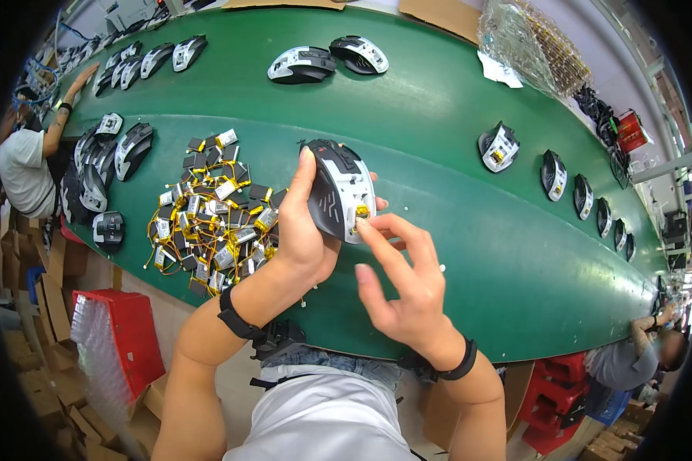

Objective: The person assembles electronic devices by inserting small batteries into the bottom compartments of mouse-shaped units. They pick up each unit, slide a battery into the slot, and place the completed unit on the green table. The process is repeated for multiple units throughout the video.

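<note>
Clasped in the left hand (304, 230): one black-and-white computer mouse (331, 196), held above the green table (469, 307), thumb along its left edge. Right hand (411, 288): index fingertip at the mouse's near end, by a small yellow part (363, 210) in the white section; thumb spread apart from the index, off the mouse. Left of the held mouse, on the table: one heap of battery packs (225, 256), silver and black, with yellow tape and thin wires. Further left: one cluster of mice (92, 188). Across the table: one pair of mice (301, 65). To the right: one curving row of mice (553, 176). Floor, left: one red crate (134, 338).
</note>
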{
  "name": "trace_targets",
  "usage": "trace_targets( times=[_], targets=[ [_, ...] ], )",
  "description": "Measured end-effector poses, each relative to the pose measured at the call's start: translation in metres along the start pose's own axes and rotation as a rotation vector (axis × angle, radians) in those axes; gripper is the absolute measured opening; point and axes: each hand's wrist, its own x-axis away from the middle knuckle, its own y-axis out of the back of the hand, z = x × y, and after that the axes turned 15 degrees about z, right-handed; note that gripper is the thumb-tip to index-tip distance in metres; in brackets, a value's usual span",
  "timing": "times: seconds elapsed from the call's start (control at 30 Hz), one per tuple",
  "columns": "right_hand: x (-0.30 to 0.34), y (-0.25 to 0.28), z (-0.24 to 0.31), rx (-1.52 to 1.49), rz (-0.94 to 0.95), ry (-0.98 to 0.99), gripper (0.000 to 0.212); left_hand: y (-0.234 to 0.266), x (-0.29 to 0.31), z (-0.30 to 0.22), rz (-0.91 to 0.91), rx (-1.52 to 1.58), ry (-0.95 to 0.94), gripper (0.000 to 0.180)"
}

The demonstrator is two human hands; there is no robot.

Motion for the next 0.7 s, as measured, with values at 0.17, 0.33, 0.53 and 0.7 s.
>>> trace_targets(
  times=[0.17,0.33,0.53,0.7],
  targets=[
    [0.000,-0.004,-0.005,0.232,-0.031,0.091,0.049,0.012,0.002,0.002,0.031,-0.043,-0.034,0.053],
    [0.001,-0.007,-0.003,0.190,-0.071,0.031,0.048,0.002,0.002,0.005,0.021,-0.058,-0.017,0.055],
    [0.002,-0.005,-0.006,0.014,-0.088,0.037,0.045,0.008,0.000,0.003,0.039,0.038,0.059,0.057],
    [0.003,-0.004,-0.005,0.020,-0.068,-0.027,0.041,0.006,0.002,0.002,0.152,0.007,0.063,0.059]
  ],
)
